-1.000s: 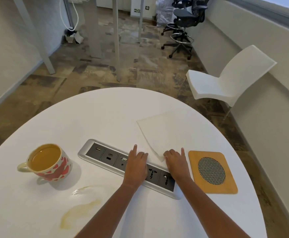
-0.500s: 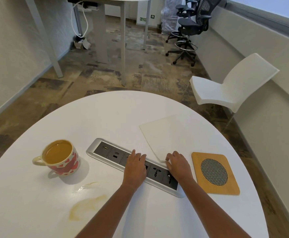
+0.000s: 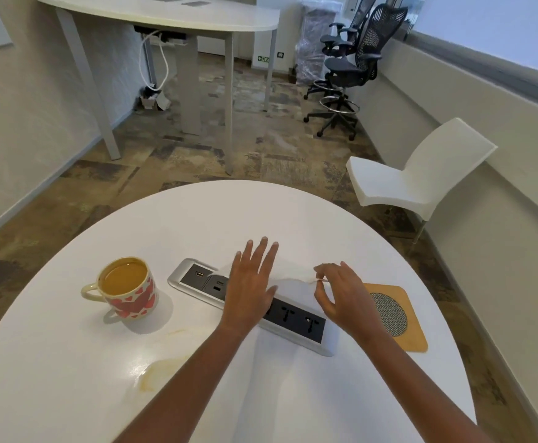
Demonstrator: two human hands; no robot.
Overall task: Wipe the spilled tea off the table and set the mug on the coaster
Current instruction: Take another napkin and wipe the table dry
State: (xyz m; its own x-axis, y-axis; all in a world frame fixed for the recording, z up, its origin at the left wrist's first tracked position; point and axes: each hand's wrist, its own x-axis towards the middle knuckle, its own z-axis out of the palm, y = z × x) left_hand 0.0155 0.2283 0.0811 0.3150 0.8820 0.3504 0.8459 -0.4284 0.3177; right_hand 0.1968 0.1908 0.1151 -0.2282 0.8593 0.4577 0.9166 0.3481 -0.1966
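Observation:
A cream mug [image 3: 127, 287] with red hearts, full of tea, stands at the left of the round white table [image 3: 197, 219]. The tea spill [image 3: 157, 374] lies in front of it, partly hidden by my left forearm. A thin white napkin [image 3: 293, 284] lies over the middle of the power strip. My left hand [image 3: 250, 289] rests flat on it, fingers spread. My right hand [image 3: 341, 295] pinches the napkin's right edge between thumb and forefinger. The square wooden coaster [image 3: 416, 342] with its mesh disc sits just right of that hand.
A silver power strip [image 3: 296, 318] with sockets is set in the table between mug and coaster. Beyond the table's right side stands a white plastic chair [image 3: 414, 180]. Black office chairs [image 3: 350, 68] and another white table [image 3: 165, 14] stand further back.
Both hands moved forward off the power strip onto the napkin. The right hand has pinched its edge and the napkin now lies drawn over the strip. The camera tilted up.

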